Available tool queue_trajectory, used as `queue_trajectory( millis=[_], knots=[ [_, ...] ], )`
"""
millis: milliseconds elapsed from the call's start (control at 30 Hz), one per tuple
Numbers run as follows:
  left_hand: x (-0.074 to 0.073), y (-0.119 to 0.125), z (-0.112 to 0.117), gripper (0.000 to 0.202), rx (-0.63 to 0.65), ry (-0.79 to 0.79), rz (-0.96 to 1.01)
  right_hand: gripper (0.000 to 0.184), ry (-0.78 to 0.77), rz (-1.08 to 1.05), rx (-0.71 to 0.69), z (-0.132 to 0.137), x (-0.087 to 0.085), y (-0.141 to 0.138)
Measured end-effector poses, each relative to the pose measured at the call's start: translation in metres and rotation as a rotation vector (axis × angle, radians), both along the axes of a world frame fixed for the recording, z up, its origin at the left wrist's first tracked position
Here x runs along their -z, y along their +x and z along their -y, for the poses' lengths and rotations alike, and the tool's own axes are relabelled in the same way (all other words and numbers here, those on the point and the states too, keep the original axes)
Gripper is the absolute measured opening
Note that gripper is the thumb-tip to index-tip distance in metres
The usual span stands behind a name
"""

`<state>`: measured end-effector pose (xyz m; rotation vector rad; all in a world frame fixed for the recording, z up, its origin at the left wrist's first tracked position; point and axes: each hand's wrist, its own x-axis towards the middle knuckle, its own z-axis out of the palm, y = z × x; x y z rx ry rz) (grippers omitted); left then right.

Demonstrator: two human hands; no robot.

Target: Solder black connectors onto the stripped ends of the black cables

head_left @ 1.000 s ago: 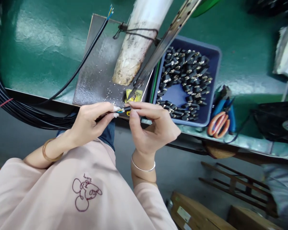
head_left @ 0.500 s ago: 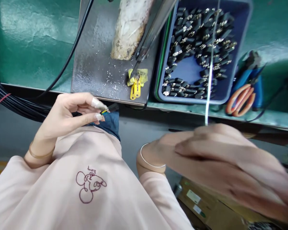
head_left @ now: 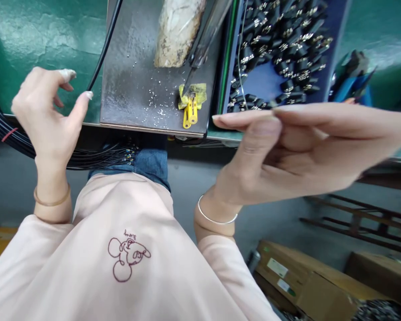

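Note:
My left hand (head_left: 50, 116) is raised over the bench edge, thumb and fingers apart, with tape on a fingertip. Its thumb tip is close to a black cable (head_left: 107, 49); whether they touch I cannot tell. Below it, a bundle of black cables (head_left: 96, 158) with bared, coloured wire ends lies across the lap. My right hand (head_left: 287, 151) is in front of the blue bin, thumb pressed against a finger. A thin silvery wire, like solder wire (head_left: 240, 71), runs down to these fingers. Left of the bin, a soldering iron (head_left: 203, 49) points down at a yellow sponge (head_left: 200, 92).
The blue bin (head_left: 336, 49) contains many small black connectors (head_left: 297, 44) with metal pins. A yellow plastic piece (head_left: 191, 113) lies by the sponge on the dark board (head_left: 130, 102), among solder specks. Blue-handled cutters (head_left: 345, 89) lie right of the bin. Cardboard boxes (head_left: 287, 276) stand below.
My left hand has moved up and left, opening and leaving the cable end and black connector it held above the lap. My right hand has turned and risen towards the bin, shifting the solder wire left.

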<state>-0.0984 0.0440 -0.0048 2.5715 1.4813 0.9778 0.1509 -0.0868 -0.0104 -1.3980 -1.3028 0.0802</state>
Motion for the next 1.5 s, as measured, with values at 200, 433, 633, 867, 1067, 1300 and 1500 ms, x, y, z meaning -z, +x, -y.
queue_trajectory(
  millis=[200, 433, 633, 867, 1067, 1300, 1500],
  knots=[
    [0.033, 0.000, -0.042, 0.020, 0.072, -0.017, 0.005, 0.010, 0.095, 0.171, 0.201, -0.007, -0.019, -0.001],
    [-0.006, 0.012, -0.029, 0.059, 0.128, -0.417, 0.553, 0.017, -0.236, 0.427, 0.251, -0.002, -0.024, 0.044],
    [-0.015, 0.008, -0.013, 0.047, 0.337, -0.615, 0.745, 0.018, -0.338, 0.440, 0.246, 0.000, -0.031, 0.034],
    [-0.002, 0.019, 0.019, 0.019, 0.817, -0.880, 0.459, 0.021, -0.339, 0.449, 0.184, 0.006, -0.033, 0.017],
    [0.060, 0.060, 0.059, 0.017, 0.603, -0.835, -0.590, 0.034, -0.272, 0.522, 0.168, 0.014, -0.033, 0.004],
    [0.126, 0.062, 0.071, 0.034, 0.528, -0.931, -0.805, 0.020, -0.220, 0.486, 0.135, 0.013, -0.028, 0.008],
    [0.141, 0.054, 0.072, 0.039, 0.529, -0.939, -0.770, 0.018, -0.294, 0.434, 0.124, 0.005, -0.022, 0.017]
  ],
)
